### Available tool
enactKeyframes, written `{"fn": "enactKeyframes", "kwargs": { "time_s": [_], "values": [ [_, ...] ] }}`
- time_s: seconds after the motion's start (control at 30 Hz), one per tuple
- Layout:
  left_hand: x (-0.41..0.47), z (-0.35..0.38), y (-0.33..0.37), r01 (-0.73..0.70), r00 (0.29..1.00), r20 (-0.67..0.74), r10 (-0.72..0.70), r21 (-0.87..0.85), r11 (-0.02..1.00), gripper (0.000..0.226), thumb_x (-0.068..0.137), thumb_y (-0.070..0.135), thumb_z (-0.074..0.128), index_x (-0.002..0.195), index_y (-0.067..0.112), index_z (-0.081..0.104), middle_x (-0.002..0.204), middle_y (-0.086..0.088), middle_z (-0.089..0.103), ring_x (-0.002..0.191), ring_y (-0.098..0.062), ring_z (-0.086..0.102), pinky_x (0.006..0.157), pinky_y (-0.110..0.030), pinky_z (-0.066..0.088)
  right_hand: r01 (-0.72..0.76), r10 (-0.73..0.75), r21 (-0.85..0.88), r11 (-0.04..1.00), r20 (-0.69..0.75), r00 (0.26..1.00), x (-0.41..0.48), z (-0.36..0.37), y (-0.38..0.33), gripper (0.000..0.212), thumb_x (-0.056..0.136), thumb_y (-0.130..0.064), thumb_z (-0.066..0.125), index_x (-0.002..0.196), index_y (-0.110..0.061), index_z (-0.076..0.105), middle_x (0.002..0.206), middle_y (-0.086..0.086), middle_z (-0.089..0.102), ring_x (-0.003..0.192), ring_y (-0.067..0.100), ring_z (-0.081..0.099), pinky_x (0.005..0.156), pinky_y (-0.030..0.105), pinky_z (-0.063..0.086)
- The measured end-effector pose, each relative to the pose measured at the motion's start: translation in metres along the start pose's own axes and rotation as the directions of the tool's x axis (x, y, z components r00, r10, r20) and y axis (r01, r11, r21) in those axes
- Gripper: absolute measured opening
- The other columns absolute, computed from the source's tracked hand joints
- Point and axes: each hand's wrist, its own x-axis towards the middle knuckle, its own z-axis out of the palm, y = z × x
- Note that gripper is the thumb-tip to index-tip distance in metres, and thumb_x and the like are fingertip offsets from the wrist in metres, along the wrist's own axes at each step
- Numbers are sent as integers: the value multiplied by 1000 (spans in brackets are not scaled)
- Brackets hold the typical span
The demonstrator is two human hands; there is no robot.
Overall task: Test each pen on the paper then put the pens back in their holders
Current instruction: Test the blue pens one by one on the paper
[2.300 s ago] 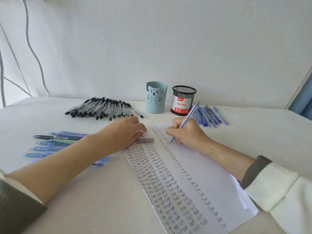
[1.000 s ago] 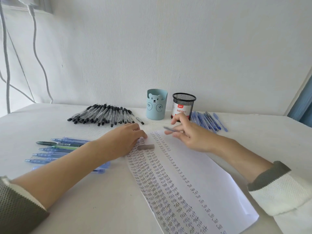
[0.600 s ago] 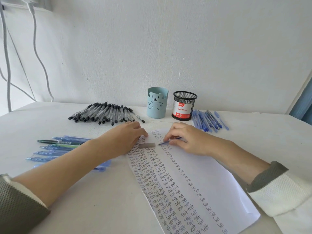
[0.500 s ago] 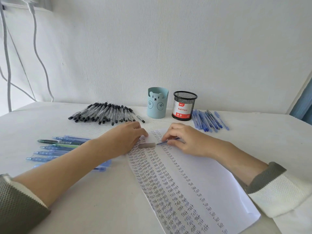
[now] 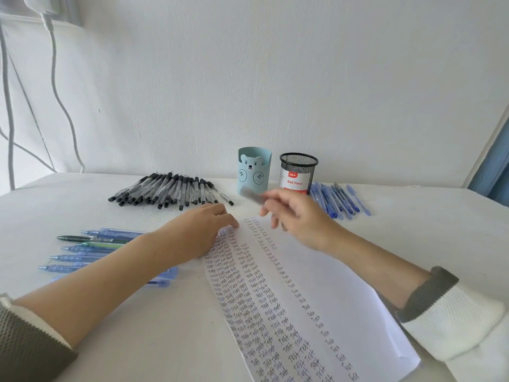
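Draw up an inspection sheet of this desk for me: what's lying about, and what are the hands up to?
Surface: white table.
Job's things: paper filled with columns of "Test"; black pens in a row at the back left; blue pens beside the mesh holder; blue and green pens at the left; bear holder upright, and nothing sticks out of either holder.
Clutter: nothing seen.
Grippers: left hand presses on the paper's top left; right hand, blurred, hovers over the paper and pinches what looks like a grey-ended pen.
Cables: white cables hang down the wall at the left.
Surroundings: white wall; blue edge at the far right.
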Motion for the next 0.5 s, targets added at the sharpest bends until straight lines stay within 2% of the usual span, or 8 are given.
{"fn": "enactKeyframes", "kwargs": {
  "time_s": [0.03, 0.1, 0.13, 0.2, 0.23, 0.3, 0.4, 0.5],
  "values": [
    [0, 0, 0, 3, 1000, 3, -3, -1, 1000, 52, 96, 4, 42, 138, 34, 47, 134, 7, 44, 119, -14, 48, 102, -30, 41, -122, 131, 201, 972, -30, 991, 2, -5, -6, 20, 104, -14, 42, 107, -15, 62, 78, -5, 60, 53, 8, 47, 49, 15, 34],
    [0, 0, 0, 6, 1000, 4, -6, -5, 1000, 52, 96, 3, 42, 138, 34, 47, 135, 7, 44, 120, -14, 47, 103, -30, 41, -347, 383, 546, 762, 51, 922, 5, -20, -16, 30, 101, -26, 34, 84, -16, 57, 60, -6, 40, 43, 8, 28, 42, 20, 16],
    [-1, 0, 0, 5, 1000, -1, -5, -7, 1000, 52, 96, 3, 43, 138, 34, 48, 135, 7, 44, 120, -13, 47, 103, -30, 41, -423, 455, 638, 644, 125, 882, 6, -28, -19, 36, 97, -37, 32, 72, -17, 48, 56, -6, 29, 42, 9, 20, 43, 23, 11],
    [-1, 0, 1, 0, 1000, -9, 0, -9, 1000, 52, 96, 3, 43, 138, 33, 48, 135, 7, 45, 120, -13, 47, 103, -30, 40, -515, 522, 699, 496, 234, 820, 4, -39, -18, 51, 87, -64, 34, 60, -21, 31, 57, -5, 14, 46, 13, 9, 47, 26, 6],
    [-2, 0, 1, 0, 1000, -13, 0, -11, 1000, 52, 96, 3, 43, 138, 33, 48, 134, 6, 45, 120, -13, 47, 103, -29, 40, -549, 545, 698, 459, 266, 795, 2, -42, -17, 57, 81, -73, 37, 58, -22, 26, 56, -6, 11, 48, 13, 6, 49, 27, 5],
    [-2, -1, 1, -2, 1000, -22, 1, -16, 1000, 51, 97, 4, 42, 138, 33, 48, 134, 7, 45, 119, -13, 48, 102, -27, 40, -595, 576, 679, 431, 300, 760, 1, -44, -16, 59, 75, -76, 44, 56, -24, 23, 52, -7, 8, 49, 14, 4, 51, 28, 4],
    [-2, -1, 3, -6, 1000, -29, 5, -12, 1000, 50, 97, 5, 42, 139, 34, 47, 134, 7, 45, 120, -12, 47, 102, -24, 39, -606, 582, 667, 434, 307, 753, 0, -42, -19, 49, 74, -68, 44, 59, -23, 33, 49, -8, 9, 47, 14, 3, 51, 28, 4],
    [-2, -1, 2, -3, 1000, -26, 3, -19, 1000, 51, 97, 5, 43, 139, 34, 47, 134, 8, 45, 119, -12, 47, 101, -24, 39, -583, 607, 690, 430, 257, 752, 5, -43, -17, 48, 77, -67, 45, 62, -21, 43, 50, -8, 14, 43, 13, 8, 46, 24, 7]
  ]
}}
